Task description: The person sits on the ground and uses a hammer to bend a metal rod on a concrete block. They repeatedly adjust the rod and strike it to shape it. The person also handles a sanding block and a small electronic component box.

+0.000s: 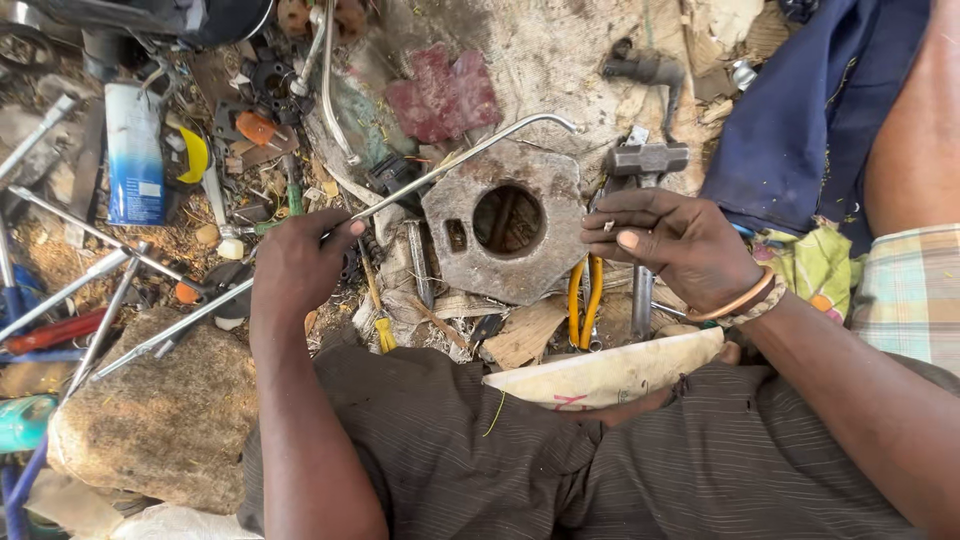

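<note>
Left hand (298, 262): fingers curled around a long bent metal rod (440, 170) that crosses above a heavy hexagonal steel plate (508, 222) with a round central hole, lying on the cluttered ground. Right hand (672, 240): fingers bent, resting at the plate's right edge beside a hammer (645, 165) and yellow-handled pliers (585, 300); whether it grips anything cannot be told.

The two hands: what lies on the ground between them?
In the head view, a thick rusty metal plate with a round hole lies between the left hand and the right hand.
</note>
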